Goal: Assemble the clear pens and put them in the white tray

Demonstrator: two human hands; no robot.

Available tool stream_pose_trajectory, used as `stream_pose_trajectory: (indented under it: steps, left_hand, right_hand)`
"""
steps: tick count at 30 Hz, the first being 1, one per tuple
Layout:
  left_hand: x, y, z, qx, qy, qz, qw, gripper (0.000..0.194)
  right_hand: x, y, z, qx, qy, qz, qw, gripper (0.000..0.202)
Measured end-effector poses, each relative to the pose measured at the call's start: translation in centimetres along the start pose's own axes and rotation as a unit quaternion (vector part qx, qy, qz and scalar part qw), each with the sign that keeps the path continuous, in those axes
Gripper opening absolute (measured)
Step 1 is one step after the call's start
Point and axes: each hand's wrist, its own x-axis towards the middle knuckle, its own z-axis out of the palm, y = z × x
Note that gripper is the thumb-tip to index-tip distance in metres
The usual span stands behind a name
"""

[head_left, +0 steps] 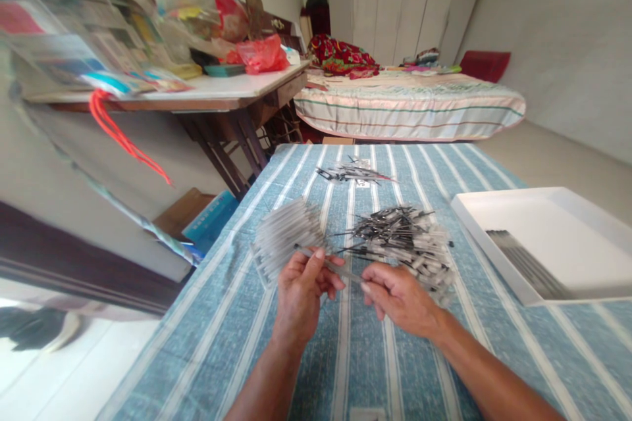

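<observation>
Between my two hands lies a slim, translucent grey pen [349,272], slanting down to the right. My left hand [307,283] pinches its upper left part between thumb and fingers. At the lower right end, the fingertips of my right hand [395,294] are closed on it. Just beyond my left hand is a stack of clear pen barrels [286,233], laid roughly parallel. A loose heap of black-and-clear pen parts [402,240] spreads beyond my right hand; single pieces are hard to make out. Farther back lies a small bunch of thin dark refills [353,173], one red-tipped.
On the right, a white tray [567,223] holds several grey pens [528,266] side by side. A blue striped cloth [197,355] covers the table. A side table [212,89] with bags stands at left, and a bed [409,105] is behind.
</observation>
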Motion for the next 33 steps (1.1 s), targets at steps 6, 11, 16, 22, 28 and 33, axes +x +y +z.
stream_pose_trajectory:
  steps: [6, 11, 16, 22, 28, 33]
  left_hand:
    - [0.1, -0.5, 0.0, -0.007, 0.011, 0.014, 1.0, 0.022]
    - [0.1, -0.7, 0.4, -0.009, 0.032, 0.007, 0.999, 0.019]
    - [0.2, -0.7, 0.5, -0.012, 0.042, -0.001, 0.999, 0.021]
    - [0.3, -0.6, 0.5, 0.002, 0.013, -0.011, 1.0, 0.022]
    - [0.2, -0.9, 1.1, 0.037, -0.025, -0.046, 0.998, 0.025]
    - [0.8, -1.1, 0.7, 0.222, -0.022, -0.03, 0.974, 0.04]
  right_hand:
    - [0.1, 0.5, 0.8, -0.056, 0.051, -0.045, 0.996, 0.012]
    - [0.3, 0.9, 1.3, -0.094, 0.081, -0.06, 0.99, 0.014]
    - [0.5, 0.9, 1.2, -0.103, 0.067, -0.048, 0.991, 0.014]
    - [0.7, -0.4, 0.0, -0.239, 0.075, -0.094, 0.964, 0.024]
    - [0.7, -1.7, -0.8, -0.329, 0.088, -0.101, 0.935, 0.019]
    - [-1.4, -1.2, -7.0, -0.373, 0.16, 0.014, 0.914, 0.023]
